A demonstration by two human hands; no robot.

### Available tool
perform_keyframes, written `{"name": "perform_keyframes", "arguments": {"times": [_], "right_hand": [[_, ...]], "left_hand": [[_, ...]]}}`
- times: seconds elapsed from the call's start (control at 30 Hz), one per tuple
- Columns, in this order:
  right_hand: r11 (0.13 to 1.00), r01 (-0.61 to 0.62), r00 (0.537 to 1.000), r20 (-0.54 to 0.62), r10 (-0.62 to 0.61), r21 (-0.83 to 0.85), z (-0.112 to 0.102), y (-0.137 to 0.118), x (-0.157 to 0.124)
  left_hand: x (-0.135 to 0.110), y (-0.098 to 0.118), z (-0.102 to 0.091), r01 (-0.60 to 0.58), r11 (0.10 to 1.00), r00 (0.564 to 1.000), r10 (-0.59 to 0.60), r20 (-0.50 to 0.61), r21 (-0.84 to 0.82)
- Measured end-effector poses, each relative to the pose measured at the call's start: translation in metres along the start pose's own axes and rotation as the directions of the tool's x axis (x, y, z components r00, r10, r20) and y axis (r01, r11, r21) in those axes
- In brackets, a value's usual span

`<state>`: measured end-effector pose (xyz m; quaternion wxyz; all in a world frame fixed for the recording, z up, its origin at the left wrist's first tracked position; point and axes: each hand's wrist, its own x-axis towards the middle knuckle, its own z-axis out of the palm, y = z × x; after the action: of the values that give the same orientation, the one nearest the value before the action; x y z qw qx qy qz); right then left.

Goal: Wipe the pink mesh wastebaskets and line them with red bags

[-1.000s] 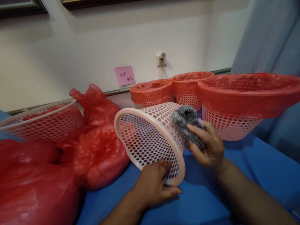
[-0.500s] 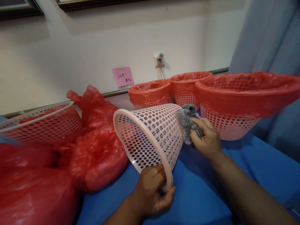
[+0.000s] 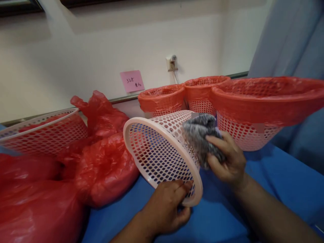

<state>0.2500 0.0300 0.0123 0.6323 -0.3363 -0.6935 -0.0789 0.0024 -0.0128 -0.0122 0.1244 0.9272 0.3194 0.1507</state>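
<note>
A pale pink perforated plastic wastebasket (image 3: 162,152) lies tilted on its side, its open mouth facing toward me and to the left. My left hand (image 3: 168,206) grips the lower part of its rim, with fingers inside the mouth and the thumb outside. Bunched in my right hand (image 3: 227,160) is a grey fuzzy cloth (image 3: 202,136), pressed against the right outer side of the wastebasket. The cloth hides part of that wall and the base end.
Three wastebaskets lined with red bags stand behind and to the right, the largest (image 3: 249,131) nearest. Filled red plastic bags (image 3: 106,168) lie at left before another pink basket (image 3: 45,135). Blue cloth (image 3: 215,216) covers the table. A pink note (image 3: 132,81) is on the wall.
The wastebasket's mouth has turned and its lower rim has shifted right, my left hand still on it. The cloth has moved slightly toward the mouth and lower along the side.
</note>
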Motion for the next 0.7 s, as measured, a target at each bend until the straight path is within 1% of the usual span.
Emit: {"name": "perform_keyframes", "arguments": {"times": [0.03,0.07,0.1,0.13,0.17,0.2,0.23,0.27,0.33,0.37,0.4,0.43,0.47,0.53,0.6,0.7], "right_hand": [[0.991,-0.119,0.993,-0.011,0.118,-0.062,0.004,0.011,0.001],[0.962,-0.240,0.970,-0.010,0.241,-0.134,0.008,0.022,0.001],[0.915,-0.344,0.936,-0.001,0.352,-0.212,0.011,0.034,0.001],[0.860,-0.421,0.897,0.009,0.442,-0.288,0.012,0.045,0.001],[0.811,-0.468,0.863,0.018,0.506,-0.351,0.013,0.053,0.001],[0.780,-0.487,0.842,0.029,0.539,-0.393,0.013,0.058,0.001],[0.777,-0.482,0.840,0.037,0.541,-0.405,0.013,0.060,0.002],[0.801,-0.459,0.858,0.041,0.511,-0.385,0.012,0.058,0.002],[0.895,-0.352,0.927,0.033,0.375,-0.273,0.009,0.047,0.003],[0.942,-0.271,0.960,0.023,0.280,-0.200,0.007,0.039,0.004],[0.975,-0.180,0.983,0.009,0.183,-0.128,0.005,0.030,0.005],[0.994,-0.091,0.996,-0.003,0.091,-0.062,0.003,0.021,0.005],[1.000,-0.015,1.000,-0.010,0.015,-0.008,0.001,0.012,0.004],[0.994,0.086,0.996,0.004,-0.086,0.073,-0.003,-0.001,0.003],[0.982,0.130,0.990,0.040,-0.136,0.134,-0.006,-0.010,0.002],[0.974,0.134,0.986,0.070,-0.149,0.181,-0.005,-0.013,0.001]], "left_hand": [[0.000,0.000,0.000,0.011,1.000,1.000,-0.011,0.004,-0.002],[0.001,0.000,-0.001,0.021,1.000,1.000,-0.021,0.012,-0.003],[0.002,0.000,-0.001,0.027,1.000,0.999,-0.027,0.025,-0.001],[0.003,0.000,-0.001,0.032,0.999,0.999,-0.032,0.042,0.004],[0.003,-0.001,-0.001,0.038,0.999,0.997,-0.038,0.062,0.011],[0.004,-0.001,-0.001,0.048,0.999,0.995,-0.050,0.084,0.020],[0.005,-0.002,-0.001,0.064,0.998,0.992,-0.066,0.109,0.027],[0.006,-0.002,-0.001,0.085,0.996,0.987,-0.088,0.131,0.032],[0.007,-0.003,-0.002,0.120,0.992,0.981,-0.124,0.149,0.035],[0.007,-0.003,-0.003,0.131,0.991,0.980,-0.135,0.144,0.033],[0.007,-0.003,-0.003,0.140,0.990,0.981,-0.143,0.129,0.031],[0.007,-0.004,-0.004,0.146,0.989,0.983,-0.148,0.106,0.027],[0.006,-0.004,-0.005,0.153,0.988,0.985,-0.154,0.078,0.018],[0.005,-0.004,-0.006,0.169,0.985,0.986,-0.168,0.023,-0.022],[0.003,-0.002,-0.005,0.170,0.983,0.985,-0.173,-0.031,-0.066],[0.000,0.002,-0.002,0.127,0.990,0.987,-0.132,-0.096,-0.058]]}}
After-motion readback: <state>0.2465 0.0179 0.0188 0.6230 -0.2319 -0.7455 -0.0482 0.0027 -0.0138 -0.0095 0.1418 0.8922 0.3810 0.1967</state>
